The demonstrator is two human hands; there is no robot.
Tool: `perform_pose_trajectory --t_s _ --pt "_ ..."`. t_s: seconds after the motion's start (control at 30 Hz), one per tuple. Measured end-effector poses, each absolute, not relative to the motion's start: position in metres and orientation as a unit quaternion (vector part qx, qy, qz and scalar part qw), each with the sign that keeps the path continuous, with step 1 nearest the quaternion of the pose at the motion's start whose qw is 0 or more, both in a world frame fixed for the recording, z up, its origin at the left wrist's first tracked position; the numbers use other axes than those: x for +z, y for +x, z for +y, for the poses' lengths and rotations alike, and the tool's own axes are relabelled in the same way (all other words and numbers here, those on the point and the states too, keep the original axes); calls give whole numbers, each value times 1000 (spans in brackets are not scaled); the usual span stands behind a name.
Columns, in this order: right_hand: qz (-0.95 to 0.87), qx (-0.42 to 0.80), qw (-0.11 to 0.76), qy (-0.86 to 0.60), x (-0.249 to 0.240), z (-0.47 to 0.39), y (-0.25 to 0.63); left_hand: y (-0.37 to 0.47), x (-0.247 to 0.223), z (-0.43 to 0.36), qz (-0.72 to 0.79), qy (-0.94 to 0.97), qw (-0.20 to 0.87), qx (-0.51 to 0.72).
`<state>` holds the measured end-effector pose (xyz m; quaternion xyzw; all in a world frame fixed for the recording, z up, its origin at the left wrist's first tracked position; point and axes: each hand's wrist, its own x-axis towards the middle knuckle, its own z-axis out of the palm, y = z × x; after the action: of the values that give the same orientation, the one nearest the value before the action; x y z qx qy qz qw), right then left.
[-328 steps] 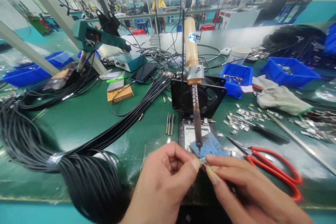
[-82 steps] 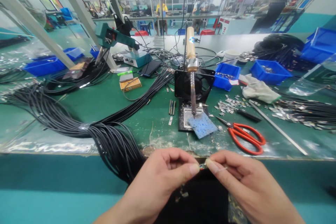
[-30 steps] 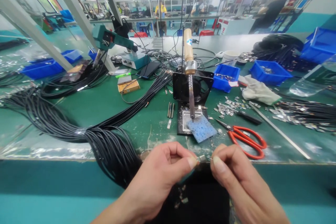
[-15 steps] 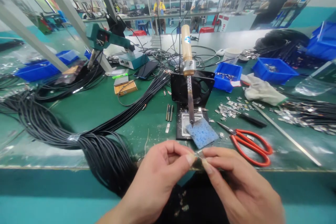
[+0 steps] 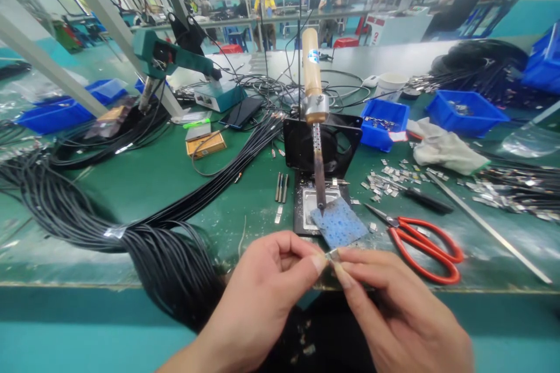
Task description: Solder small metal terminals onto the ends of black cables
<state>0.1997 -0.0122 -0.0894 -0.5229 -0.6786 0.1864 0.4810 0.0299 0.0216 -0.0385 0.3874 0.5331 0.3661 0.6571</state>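
My left hand [image 5: 275, 285] and my right hand [image 5: 394, 297] meet fingertip to fingertip at the bench's front edge. Between their thumbs and fingers they pinch a small silvery metal connector piece [image 5: 333, 254], mostly covered by the fingertips. Just beyond the fingers lies a blue sponge [image 5: 341, 221] on the metal tray of a black stand. A soldering iron [image 5: 314, 70] with a wooden handle points downward, its tip at the sponge. To the right, red-handled scissors [image 5: 426, 247] rest on the green mat.
A thick bundle of black cables [image 5: 170, 268] hangs over the front edge at left. Behind the sponge stands a black fan [image 5: 297, 145]. Loose metal connector pieces [image 5: 385, 180], a white glove [image 5: 450, 148] and blue bins [image 5: 382, 122] lie to the right. Other people sit or stand far behind.
The view has shifted slightly, so the bench things appear a little moved. Both hands keep their pinch on the small metal piece, with the right fingertips slightly readjusted.
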Motion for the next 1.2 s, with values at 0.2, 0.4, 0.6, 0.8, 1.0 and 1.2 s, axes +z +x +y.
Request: perform_pose_trajectory --t_s 0.2,0.4,0.6,0.8,1.0,1.2 --pt "-678 184 490 -516 -90 -11 199 31 -37 26 536 384 658 363" --pt "-674 177 488 -526 -89 -6 197 31 -38 30 543 381 657 359" --pt "-674 150 510 -513 -91 2 194 34 -37 36 550 378 648 366" --pt "-668 152 526 -504 -89 9 191 34 -37 40 550 384 644 368" --pt "-656 157 539 -504 -87 13 188 33 -39 45 546 402 636 368" --pt "-657 150 533 -512 -88 17 186 33 -38 46 547 405 629 375"
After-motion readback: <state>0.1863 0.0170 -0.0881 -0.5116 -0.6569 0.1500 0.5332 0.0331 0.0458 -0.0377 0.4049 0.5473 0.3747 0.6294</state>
